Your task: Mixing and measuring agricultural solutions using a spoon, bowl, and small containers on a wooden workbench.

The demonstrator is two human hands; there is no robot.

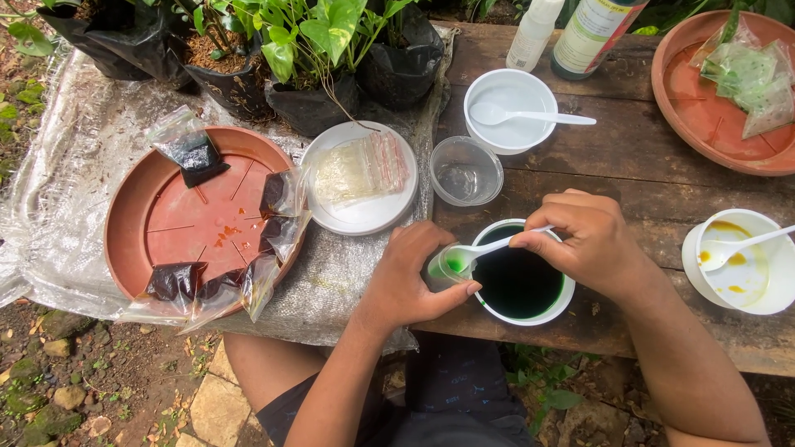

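Soft, even daylight fills the frame; shadows are faint (deepest under the table edge at the bottom); focus is sharp throughout; slight wide-angle bending at the corners.

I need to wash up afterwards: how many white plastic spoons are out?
3: one in the right hand over the green bowl, one in the empty white bowl, one in the orange-stained bowl.

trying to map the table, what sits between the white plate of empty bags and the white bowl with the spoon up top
In the head view, a small clear plastic cup sits between the white plate and the white bowl; it looks empty.
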